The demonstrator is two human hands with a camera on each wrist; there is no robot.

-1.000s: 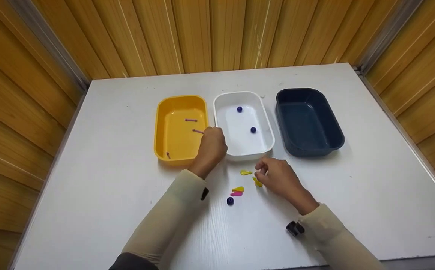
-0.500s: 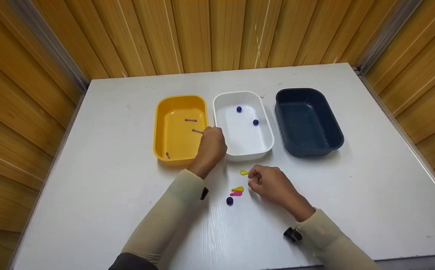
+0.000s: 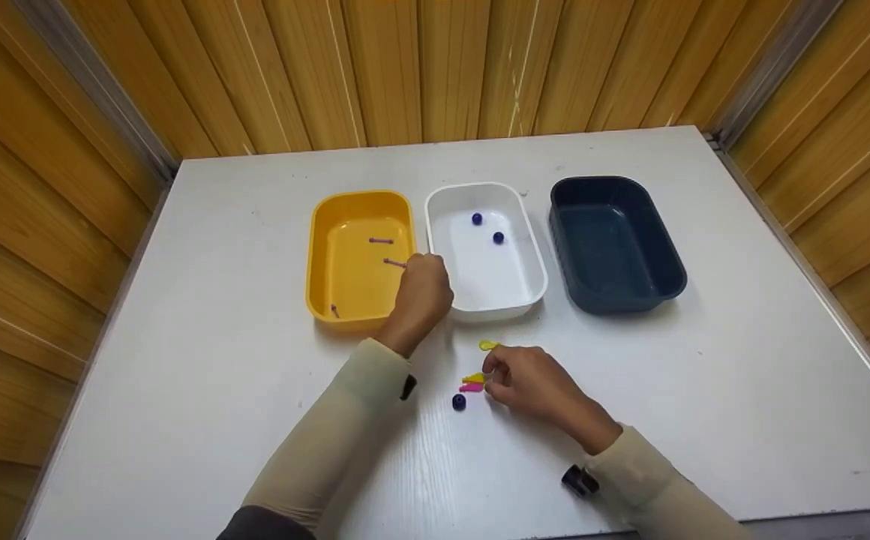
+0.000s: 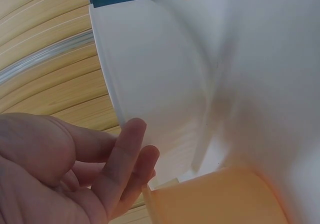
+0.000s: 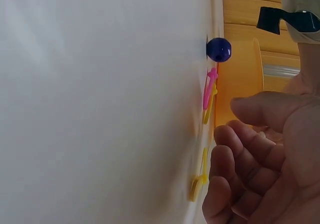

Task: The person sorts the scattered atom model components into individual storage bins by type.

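Note:
My left hand (image 3: 421, 294) is over the meeting rims of the yellow tray (image 3: 319, 259) and the white tray (image 3: 489, 309). In the left wrist view its fingers (image 4: 122, 159) are loosely bent at the white rim, with nothing in them. Low over the table, my right hand (image 3: 536, 381) has its thumb and fingers apart. Beside its fingertips lie a yellow paddle-shaped piece (image 3: 473, 378), a matching pink piece (image 3: 471, 388) and a dark blue bead (image 3: 459, 403) with a hole. Two more yellow pieces (image 5: 194, 188) lie below the fingers in the right wrist view.
Thin purple sticks (image 3: 381, 241) lie in the yellow tray. Two dark blue balls (image 3: 499, 238) sit inside the white one. A dark navy tray (image 3: 619, 304) stands at the right of the row. Wood-panelled walls (image 3: 450, 67) surround the white table (image 3: 240, 337).
My right hand has moved left and towards me, to the yellow and pink pieces. One ball in the white tray has rolled farther back. My left hand has stayed in place.

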